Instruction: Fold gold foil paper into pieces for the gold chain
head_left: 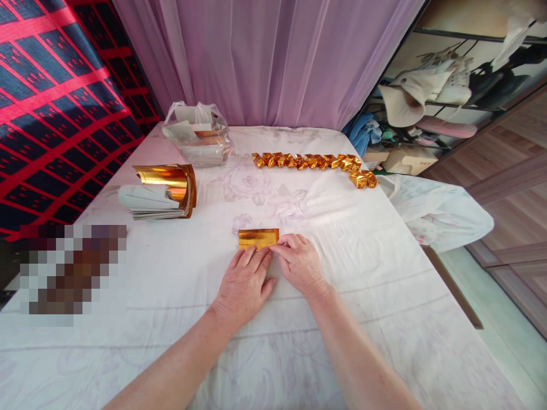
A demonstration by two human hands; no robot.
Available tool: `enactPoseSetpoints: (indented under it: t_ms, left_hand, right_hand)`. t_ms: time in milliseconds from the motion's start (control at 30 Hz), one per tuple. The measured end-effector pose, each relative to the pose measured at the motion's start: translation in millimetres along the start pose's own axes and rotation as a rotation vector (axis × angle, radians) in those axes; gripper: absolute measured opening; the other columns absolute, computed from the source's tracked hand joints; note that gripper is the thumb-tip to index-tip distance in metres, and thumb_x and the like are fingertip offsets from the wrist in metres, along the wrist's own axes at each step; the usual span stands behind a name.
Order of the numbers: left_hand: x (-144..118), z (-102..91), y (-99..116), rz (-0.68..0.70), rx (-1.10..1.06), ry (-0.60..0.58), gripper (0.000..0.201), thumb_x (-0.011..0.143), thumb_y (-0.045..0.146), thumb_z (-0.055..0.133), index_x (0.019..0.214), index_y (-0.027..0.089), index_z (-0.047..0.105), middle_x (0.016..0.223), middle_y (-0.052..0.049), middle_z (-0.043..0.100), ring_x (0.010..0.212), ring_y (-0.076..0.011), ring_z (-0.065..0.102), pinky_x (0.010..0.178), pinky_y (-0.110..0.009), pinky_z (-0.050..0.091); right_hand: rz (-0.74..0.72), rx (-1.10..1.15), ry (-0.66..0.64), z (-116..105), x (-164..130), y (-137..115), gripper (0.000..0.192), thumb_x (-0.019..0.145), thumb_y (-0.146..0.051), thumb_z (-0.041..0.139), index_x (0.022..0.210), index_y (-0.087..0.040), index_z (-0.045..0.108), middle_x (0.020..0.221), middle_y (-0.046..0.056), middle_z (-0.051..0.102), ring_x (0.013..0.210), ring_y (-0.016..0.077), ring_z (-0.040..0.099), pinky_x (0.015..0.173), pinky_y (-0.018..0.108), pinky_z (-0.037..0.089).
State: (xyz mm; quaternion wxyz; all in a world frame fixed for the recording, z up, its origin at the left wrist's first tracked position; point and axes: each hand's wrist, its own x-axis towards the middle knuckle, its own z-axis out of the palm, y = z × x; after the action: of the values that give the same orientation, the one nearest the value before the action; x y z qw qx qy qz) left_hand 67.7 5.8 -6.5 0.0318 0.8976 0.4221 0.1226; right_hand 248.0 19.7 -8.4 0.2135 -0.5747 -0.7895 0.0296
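A small folded gold foil paper (257, 237) lies flat on the white flowered tablecloth (179, 285). My left hand (244, 283) rests palm down with its fingertips pressing the paper's near edge. My right hand (300, 263) lies beside it, its fingertips pinching the paper's right near corner. A curved stack of gold-faced paper sheets (164, 191) sits to the left. Several folded gold paper pieces (314, 163) form a row at the far side of the table.
A clear plastic bag with paper inside (197, 134) stands at the back left. A pink curtain (265, 57) hangs behind the table. A white bag (440, 208) hangs off the right edge. Shelves with hats and clutter (431, 97) stand at the right.
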Motion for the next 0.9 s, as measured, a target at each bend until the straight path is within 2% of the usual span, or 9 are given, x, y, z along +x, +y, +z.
enactPoseSetpoints:
  t_ms: [233, 667, 900]
  left_hand:
    - [0.5, -1.4, 0.3, 0.006, 0.008, -0.004, 0.05, 0.095, 0.037, 0.053, 0.138, 0.014, 0.053, 0.137, -0.011, 0.061, 0.131, -0.0293, 0.047, 0.111, -0.047, 0.037]
    - [-0.6, 0.2, -0.6, 0.006, 0.003, -0.002, 0.048, 0.096, 0.039, 0.052, 0.137, 0.014, 0.055, 0.139, -0.01, 0.06, 0.131, -0.0289, 0.047, 0.112, -0.047, 0.036]
    - [0.0, 0.1, -0.7, 0.013, -0.003, 0.019, 0.047, 0.097, 0.038, 0.049, 0.136, 0.013, 0.056, 0.138, -0.01, 0.061, 0.13, -0.0296, 0.049, 0.111, -0.047, 0.037]
  right_hand:
    - [-0.009, -0.026, -0.015, -3.2, -5.0, 0.8, 0.032, 0.087, -0.011, 0.053, 0.101, -0.03, 0.077, 0.096, 0.006, 0.067, 0.088, 0.0207, 0.056, 0.079, 0.034, 0.044]
    - [0.006, -0.041, 0.038, -4.3, -14.3, 11.0, 0.036, 0.084, -0.007, 0.053, 0.1, -0.029, 0.077, 0.091, 0.004, 0.068, 0.087, 0.0207, 0.055, 0.08, 0.033, 0.044]
    - [0.001, -0.067, 0.01, -8.0, -15.1, 11.8, 0.033, 0.085, -0.009, 0.054, 0.101, -0.028, 0.077, 0.092, 0.004, 0.07, 0.088, 0.0205, 0.057, 0.079, 0.033, 0.043]
